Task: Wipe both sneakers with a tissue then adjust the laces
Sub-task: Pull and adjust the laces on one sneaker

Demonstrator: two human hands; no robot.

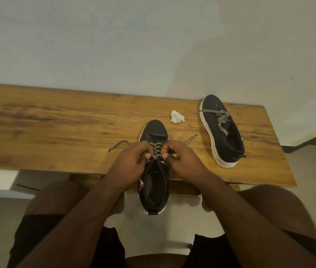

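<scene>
Now the near sneaker [154, 171] sits at the wooden bench's [56, 120] front edge, heel overhanging. Left hand [132, 161] and right hand [182, 159] each pinch its checkered laces [156, 151]. Beyond lies a crumpled tissue [177, 117]; the second sneaker [222, 130] rests further right.

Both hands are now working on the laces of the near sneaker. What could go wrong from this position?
1. The near sneaker has its heel past the edge of the wooden table; a hard pull by the left hand and right hand on the laces may tip it off.
2. The two loose lace ends lie unevenly, so one side may end up short.
3. The crumpled tissue could be brushed off.
</scene>
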